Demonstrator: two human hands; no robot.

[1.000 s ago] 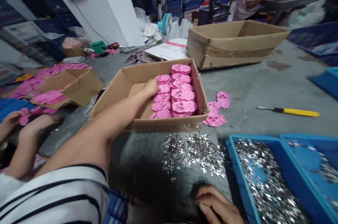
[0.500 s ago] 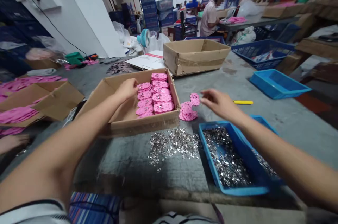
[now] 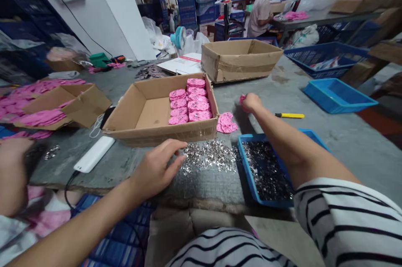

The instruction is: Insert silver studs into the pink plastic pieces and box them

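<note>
My right hand [image 3: 253,102] is closed on a pink scalloped piece [image 3: 241,99], mostly hidden by the fingers, above the table right of the cardboard box. My left hand [image 3: 161,162] reaches to the left edge of a spread of small shiny metal bits [image 3: 210,156]; thumb and forefinger stand apart with nothing visible between them. Beyond it, the cardboard box [image 3: 150,133] holds stacks of pink scalloped pieces [image 3: 198,105] in its right part. A small pile of the same pink pieces [image 3: 226,123] lies just outside the box, between my hands.
A blue tray [image 3: 248,174] of metal bits stands at right, with a yellow cutter [image 3: 292,115] behind it. Another cardboard box [image 3: 241,66] and a blue tray [image 3: 341,95] stand farther back. A white power bank [image 3: 94,154] lies at left, near another person's hand [image 3: 14,149].
My left hand has left the pink stacks in the box and come down to the metal bits. My right hand has taken hold of the single pink piece and lifted it from beside the pile.
</note>
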